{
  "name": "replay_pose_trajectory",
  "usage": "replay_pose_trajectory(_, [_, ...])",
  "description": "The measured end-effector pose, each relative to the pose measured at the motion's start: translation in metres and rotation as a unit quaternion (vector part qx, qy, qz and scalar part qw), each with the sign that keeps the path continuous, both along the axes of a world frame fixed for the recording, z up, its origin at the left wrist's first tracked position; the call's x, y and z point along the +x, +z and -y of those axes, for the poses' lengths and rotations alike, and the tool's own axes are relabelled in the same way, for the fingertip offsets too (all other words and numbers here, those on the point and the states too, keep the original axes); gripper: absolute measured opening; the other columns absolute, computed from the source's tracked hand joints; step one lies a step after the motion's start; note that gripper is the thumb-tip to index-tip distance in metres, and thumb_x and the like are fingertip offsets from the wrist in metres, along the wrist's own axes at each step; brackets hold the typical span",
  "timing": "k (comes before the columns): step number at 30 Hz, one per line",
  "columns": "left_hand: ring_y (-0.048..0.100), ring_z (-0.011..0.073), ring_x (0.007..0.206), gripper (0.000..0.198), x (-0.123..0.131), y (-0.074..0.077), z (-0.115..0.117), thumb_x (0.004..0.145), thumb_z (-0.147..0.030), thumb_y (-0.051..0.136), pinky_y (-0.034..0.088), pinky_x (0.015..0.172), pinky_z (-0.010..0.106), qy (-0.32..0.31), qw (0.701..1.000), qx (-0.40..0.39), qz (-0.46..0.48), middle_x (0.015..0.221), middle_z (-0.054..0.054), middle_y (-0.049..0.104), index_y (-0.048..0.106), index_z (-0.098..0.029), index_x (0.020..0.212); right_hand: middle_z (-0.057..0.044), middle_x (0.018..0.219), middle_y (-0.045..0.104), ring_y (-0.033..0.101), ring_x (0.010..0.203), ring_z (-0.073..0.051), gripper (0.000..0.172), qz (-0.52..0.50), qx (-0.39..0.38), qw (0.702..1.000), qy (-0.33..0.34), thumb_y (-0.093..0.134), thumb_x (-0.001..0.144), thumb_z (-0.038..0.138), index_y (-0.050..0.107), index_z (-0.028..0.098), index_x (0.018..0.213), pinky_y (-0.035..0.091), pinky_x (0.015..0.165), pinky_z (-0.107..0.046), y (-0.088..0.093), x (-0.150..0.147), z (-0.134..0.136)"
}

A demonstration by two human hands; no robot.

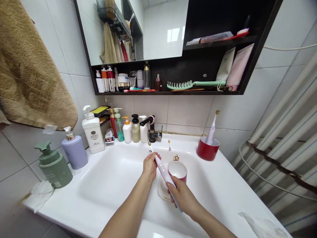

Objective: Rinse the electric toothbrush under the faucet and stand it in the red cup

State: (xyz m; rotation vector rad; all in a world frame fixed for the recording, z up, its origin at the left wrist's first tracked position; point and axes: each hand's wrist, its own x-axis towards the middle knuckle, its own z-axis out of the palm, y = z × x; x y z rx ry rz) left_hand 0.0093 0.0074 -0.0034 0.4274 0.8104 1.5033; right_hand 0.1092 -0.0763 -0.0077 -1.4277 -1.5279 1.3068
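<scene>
Over the sink, both hands hold a pale electric toothbrush [162, 169], its brush end pointing up toward the faucet. My left hand [150, 165] is closed, its fingers pinching the neck just below the brush head. Lower down, my right hand [183, 193] wraps round the handle, whose light blue base sticks out below the fingers. Behind the right hand, a red cup with a white inside [177, 168] stands in the sink, beside a whitish dish [162, 190] partly hidden by the toothbrush. A loose brush head [169, 144] rests at the sink's back edge.
The white basin [106, 178] has a black faucet [152, 132] at its back. Several pump bottles [94, 135] line the left and rear. On the right stands a red holder [207, 152] with another electric toothbrush [211, 132]. A dark shelf [168, 94] hangs above; a brown towel [32, 66] hangs left.
</scene>
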Motion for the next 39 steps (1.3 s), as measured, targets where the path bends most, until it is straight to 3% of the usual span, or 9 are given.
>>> replay_pose_trajectory(3, [0.050,0.0065,0.047,0.005,0.0001,0.0003,-0.0001,0.064,-0.013,0.047,0.040,0.055,0.020,0.004,1.000,-0.001,0.002,0.050,0.000,0.052,0.050,-0.011,0.060,0.004,0.056,0.041,0.041,0.041,-0.005,0.017,0.029,0.032,0.999,-0.010,0.035,0.069,0.031,0.042,0.018,0.076,0.031,0.034,-0.016,-0.0004,0.0003,-0.0007])
replay_pose_trajectory(8, [0.048,0.0054,0.045,0.006,-0.0015,-0.0015,-0.0018,0.064,-0.013,0.047,0.040,0.054,0.019,0.010,1.000,-0.003,0.002,0.049,0.000,0.050,0.049,-0.011,0.059,0.003,0.058,0.042,0.042,0.041,-0.005,0.020,-0.017,-0.025,0.999,0.011,0.031,0.071,0.034,0.041,0.017,0.075,0.033,0.034,-0.017,-0.0006,-0.0011,0.0009])
replay_pose_trajectory(13, [0.049,0.0064,0.046,0.005,-0.0020,-0.0017,-0.0022,0.063,-0.013,0.048,0.040,0.053,0.019,0.000,1.000,0.006,0.006,0.048,0.000,0.050,0.049,-0.011,0.059,0.004,0.056,0.042,0.042,0.041,-0.005,0.015,-0.011,-0.009,1.000,-0.014,0.035,0.070,0.029,0.041,0.016,0.076,0.035,0.039,-0.018,-0.0005,-0.0003,0.0021])
replay_pose_trajectory(18, [0.047,0.0054,0.044,0.006,-0.0017,-0.0019,-0.0020,0.064,-0.012,0.047,0.039,0.052,0.018,0.004,1.000,0.006,0.003,0.048,-0.001,0.050,0.048,-0.011,0.058,0.004,0.059,0.043,0.041,0.038,-0.004,0.021,-0.058,-0.055,0.997,0.014,0.030,0.071,0.036,0.039,0.016,0.070,0.035,0.039,-0.020,0.0021,0.0005,0.0033])
replay_pose_trajectory(23, [0.048,0.0057,0.045,0.005,-0.0016,-0.0036,-0.0026,0.064,-0.013,0.047,0.039,0.054,0.019,0.010,1.000,0.003,0.001,0.049,-0.001,0.050,0.049,-0.011,0.059,0.005,0.055,0.043,0.041,0.038,-0.005,0.016,-0.003,-0.020,1.000,-0.012,0.034,0.070,0.031,0.040,0.017,0.072,0.034,0.038,-0.019,0.0019,0.0010,0.0029])
replay_pose_trajectory(35, [0.047,0.0056,0.044,0.006,-0.0013,-0.0060,-0.0037,0.063,-0.014,0.049,0.039,0.052,0.020,0.019,1.000,-0.012,-0.009,0.049,0.000,0.049,0.048,-0.011,0.058,0.003,0.058,0.045,0.041,0.037,-0.004,0.020,-0.004,-0.040,0.999,0.008,0.030,0.071,0.034,0.038,0.017,0.068,0.033,0.038,-0.018,0.0022,0.0006,0.0030])
replay_pose_trajectory(39, [0.048,0.0054,0.045,0.006,-0.0012,-0.0045,-0.0025,0.064,-0.014,0.047,0.039,0.053,0.019,0.018,1.000,-0.016,-0.015,0.050,0.000,0.049,0.049,-0.011,0.059,0.003,0.056,0.044,0.042,0.040,-0.005,0.017,0.025,-0.011,1.000,0.003,0.031,0.071,0.032,0.040,0.017,0.068,0.034,0.041,-0.019,0.0002,0.0020,0.0024])
